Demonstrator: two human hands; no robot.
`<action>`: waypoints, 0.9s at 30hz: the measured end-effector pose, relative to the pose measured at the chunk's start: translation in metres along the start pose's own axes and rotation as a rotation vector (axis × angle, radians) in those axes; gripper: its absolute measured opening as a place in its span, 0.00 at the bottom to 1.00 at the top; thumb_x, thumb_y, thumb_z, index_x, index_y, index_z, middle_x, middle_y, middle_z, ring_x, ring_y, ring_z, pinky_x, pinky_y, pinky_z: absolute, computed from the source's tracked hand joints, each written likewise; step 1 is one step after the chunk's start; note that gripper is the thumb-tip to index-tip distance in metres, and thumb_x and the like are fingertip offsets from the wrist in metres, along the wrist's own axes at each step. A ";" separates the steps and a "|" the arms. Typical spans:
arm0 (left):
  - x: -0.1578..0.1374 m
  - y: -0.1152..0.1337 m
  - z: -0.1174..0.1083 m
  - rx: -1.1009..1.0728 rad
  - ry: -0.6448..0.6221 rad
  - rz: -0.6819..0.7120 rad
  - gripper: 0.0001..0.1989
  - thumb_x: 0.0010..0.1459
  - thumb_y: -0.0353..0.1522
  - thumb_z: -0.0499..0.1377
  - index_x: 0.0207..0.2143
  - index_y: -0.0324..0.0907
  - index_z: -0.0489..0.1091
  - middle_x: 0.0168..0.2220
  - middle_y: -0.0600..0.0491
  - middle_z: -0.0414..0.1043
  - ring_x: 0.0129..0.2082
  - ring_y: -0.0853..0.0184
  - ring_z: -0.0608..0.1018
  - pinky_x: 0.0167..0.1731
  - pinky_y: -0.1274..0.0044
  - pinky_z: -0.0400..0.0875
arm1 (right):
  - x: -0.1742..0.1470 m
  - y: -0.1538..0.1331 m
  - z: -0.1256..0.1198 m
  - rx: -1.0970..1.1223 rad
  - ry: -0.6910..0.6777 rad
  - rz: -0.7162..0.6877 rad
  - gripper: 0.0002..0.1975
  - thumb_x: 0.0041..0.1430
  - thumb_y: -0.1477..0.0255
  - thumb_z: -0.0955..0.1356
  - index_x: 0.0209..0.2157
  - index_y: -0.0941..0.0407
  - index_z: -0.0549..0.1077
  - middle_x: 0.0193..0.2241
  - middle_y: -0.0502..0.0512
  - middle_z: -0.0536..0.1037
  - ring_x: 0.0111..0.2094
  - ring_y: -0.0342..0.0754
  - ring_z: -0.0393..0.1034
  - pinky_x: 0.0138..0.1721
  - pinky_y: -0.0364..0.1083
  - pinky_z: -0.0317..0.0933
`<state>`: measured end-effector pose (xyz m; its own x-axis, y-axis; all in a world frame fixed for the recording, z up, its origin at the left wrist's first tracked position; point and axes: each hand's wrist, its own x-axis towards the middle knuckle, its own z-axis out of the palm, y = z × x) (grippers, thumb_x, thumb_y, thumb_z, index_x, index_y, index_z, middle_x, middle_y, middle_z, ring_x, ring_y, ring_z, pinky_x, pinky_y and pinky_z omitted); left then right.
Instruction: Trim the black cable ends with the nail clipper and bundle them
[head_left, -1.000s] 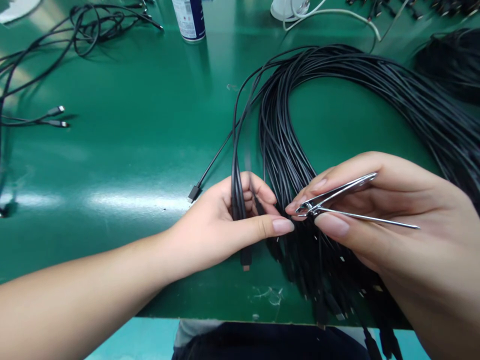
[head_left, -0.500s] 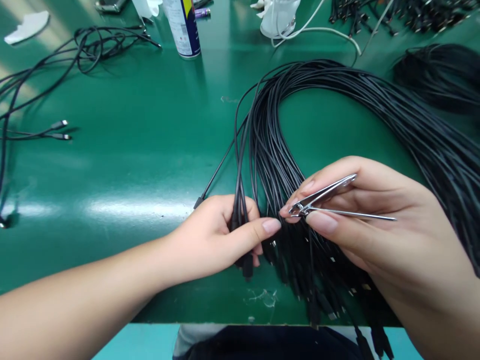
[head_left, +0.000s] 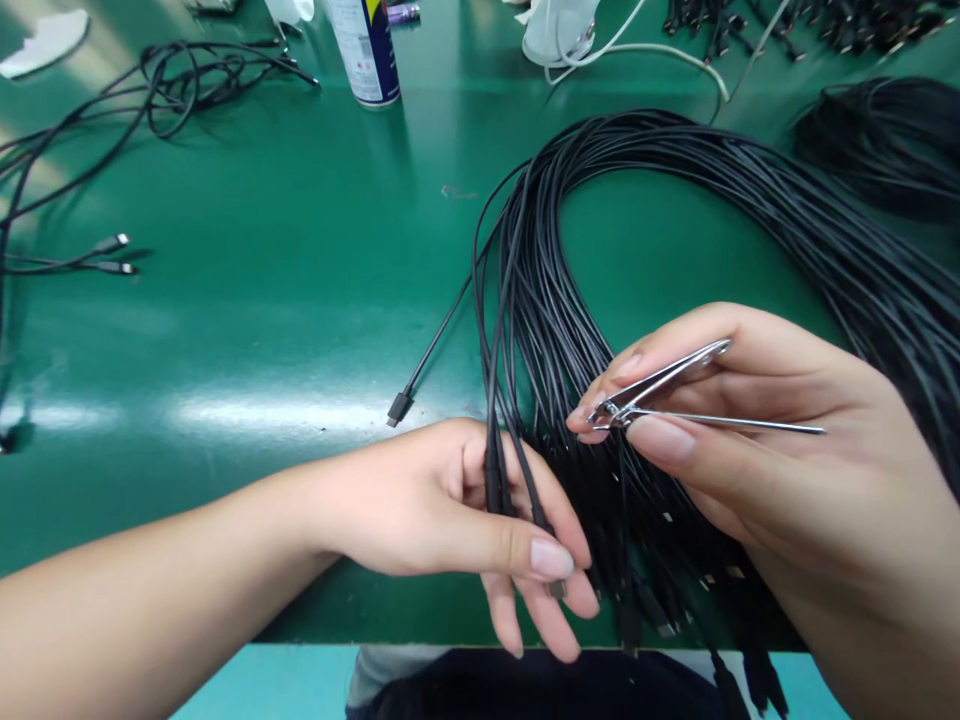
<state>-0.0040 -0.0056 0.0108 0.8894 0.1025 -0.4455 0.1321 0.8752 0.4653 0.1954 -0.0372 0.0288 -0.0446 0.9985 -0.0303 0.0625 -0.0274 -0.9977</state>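
Clippers (head_left: 679,375) in one hand, cables (head_left: 492,470) in the other, from my remote seat.
I've got the left hand (head_left: 442,500) low centre, cables between thumb and fanned fingers; the right hand (head_left: 810,490), centre right, pinches the clippers. Big black bundle (head_left: 652,135) curves across the right; spray can (head_left: 364,50) sits top, left of middle.

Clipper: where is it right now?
Head view, right of centre: the clipper is held in the right hand, up and to the right of the left hand, its cutting end overlapping the cable bundle in the image.
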 end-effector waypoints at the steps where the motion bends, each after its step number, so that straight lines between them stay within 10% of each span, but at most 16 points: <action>1: 0.001 0.001 0.001 0.006 0.007 0.019 0.00 0.56 0.26 0.62 0.32 0.37 0.73 0.28 0.52 0.77 0.28 0.70 0.82 0.28 0.81 0.77 | -0.001 -0.001 0.000 -0.002 -0.002 0.007 0.08 0.50 0.70 0.76 0.31 0.50 0.76 0.29 0.49 0.79 0.30 0.46 0.77 0.29 0.42 0.71; 22: 0.003 0.004 0.006 0.069 0.185 0.238 0.16 0.51 0.26 0.66 0.44 0.39 0.75 0.27 0.56 0.73 0.24 0.71 0.79 0.28 0.78 0.78 | 0.000 0.002 -0.004 0.049 -0.013 -0.027 0.06 0.51 0.67 0.75 0.33 0.47 0.77 0.29 0.51 0.78 0.29 0.48 0.76 0.26 0.42 0.70; 27: 0.007 0.000 -0.005 0.016 0.287 0.296 0.12 0.48 0.26 0.69 0.34 0.38 0.70 0.28 0.52 0.78 0.20 0.70 0.79 0.22 0.78 0.77 | -0.004 0.006 -0.009 0.029 -0.025 -0.036 0.07 0.53 0.71 0.74 0.35 0.48 0.77 0.30 0.52 0.79 0.34 0.50 0.78 0.31 0.44 0.73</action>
<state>-0.0002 -0.0022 0.0042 0.7319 0.4789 -0.4847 -0.1027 0.7808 0.6163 0.2054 -0.0413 0.0239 -0.0708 0.9975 0.0045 0.0317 0.0068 -0.9995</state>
